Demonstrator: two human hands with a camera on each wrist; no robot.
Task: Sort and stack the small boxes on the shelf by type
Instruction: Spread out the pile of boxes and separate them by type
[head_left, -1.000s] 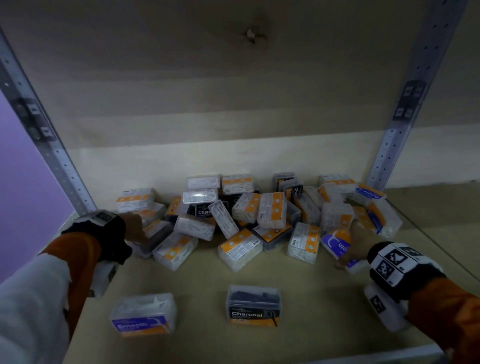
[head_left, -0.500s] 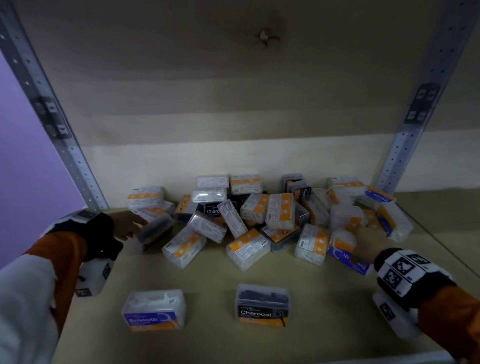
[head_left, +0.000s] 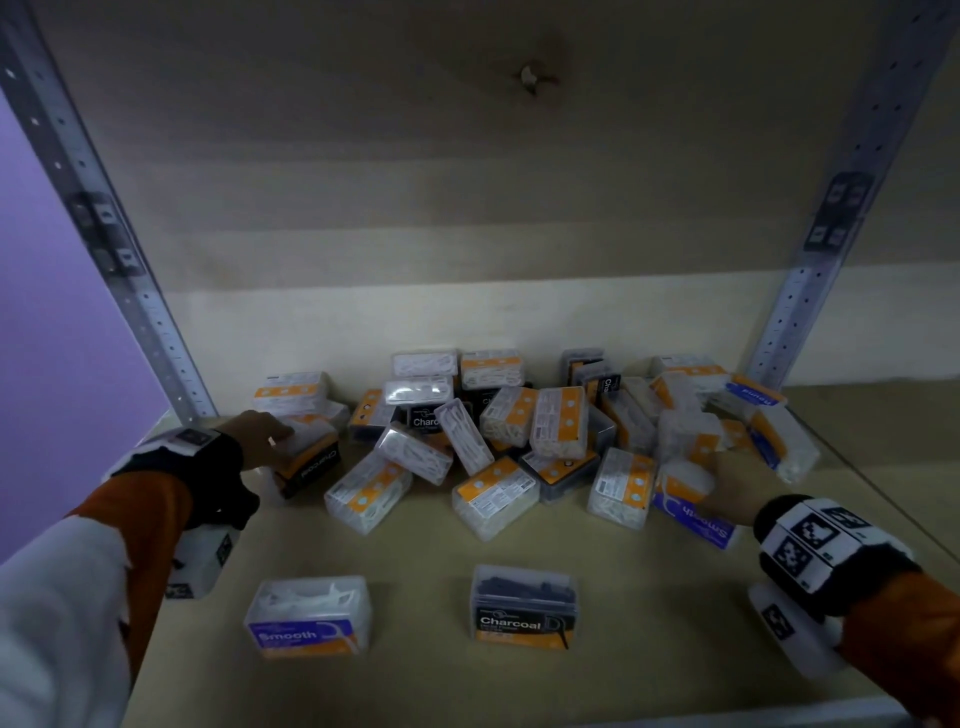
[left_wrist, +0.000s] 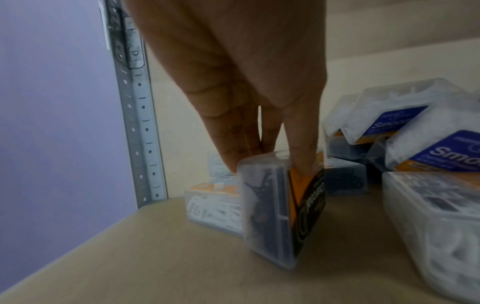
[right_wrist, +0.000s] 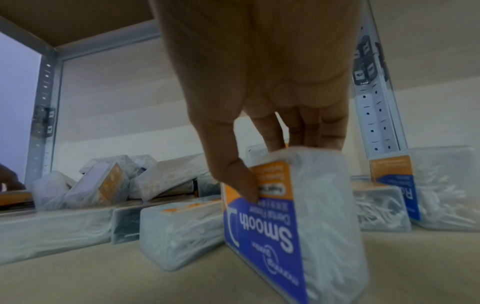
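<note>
1. The left hand (left_wrist: 233, 67) pinches a Charcoal box (left_wrist: 281, 207) at lower centre of the left wrist view, fingers (left_wrist: 228, 144) behind its top edge and thumb on the orange label. The box stands tilted on one corner on the shelf (left_wrist: 130, 257).
2. The right hand (right_wrist: 262, 67) pinches a Smooth box (right_wrist: 298, 222) at lower right of the right wrist view, thumb on the blue-and-orange label, fingers (right_wrist: 306, 131) curled over the top. It too leans on its lower edge.
3. Both boxes look like clear, stiff plastic with rounded corners, probably light and somewhat slick. Holding across the two broad faces near the top seems the surest grip.
4. The Charcoal box shows dark picks inside and the Smooth box white ones, so type can be read through the wall.
5. In the head view, the unsorted pile (head_left: 519, 431) fills the middle of the frame; one Smooth starter box (head_left: 309, 616) and one Charcoal starter box (head_left: 524, 605) stand alone at lower centre.
</note>
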